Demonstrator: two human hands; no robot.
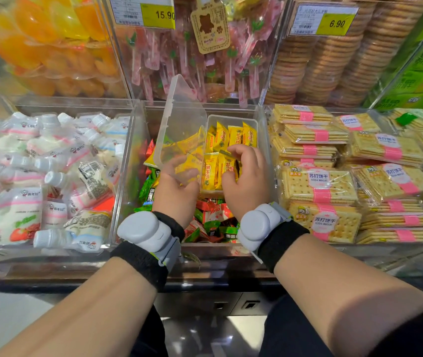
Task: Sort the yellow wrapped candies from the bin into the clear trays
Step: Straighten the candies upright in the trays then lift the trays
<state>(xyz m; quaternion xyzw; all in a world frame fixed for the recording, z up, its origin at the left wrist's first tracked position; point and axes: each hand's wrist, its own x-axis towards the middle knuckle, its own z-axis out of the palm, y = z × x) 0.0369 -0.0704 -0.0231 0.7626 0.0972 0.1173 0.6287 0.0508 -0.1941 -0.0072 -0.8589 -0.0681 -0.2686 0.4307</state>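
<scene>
Head view, centre frame: tilted clear tray [182, 124] is gripped at its lower edge by left hand [176, 188], fingers [179, 171] curled; loose yellow candies [189, 145] lie inside. Right hand [246, 181] fingers are curled round a yellow wrapped candy [227, 163] in the second clear tray [231, 118], packed in upright rows. Both trays are within the bin [124, 202], above red and green candies [213, 220].

Stocked shop shelf [50, 274] — yellow price tags [157, 14], grey floor [4, 320].
</scene>
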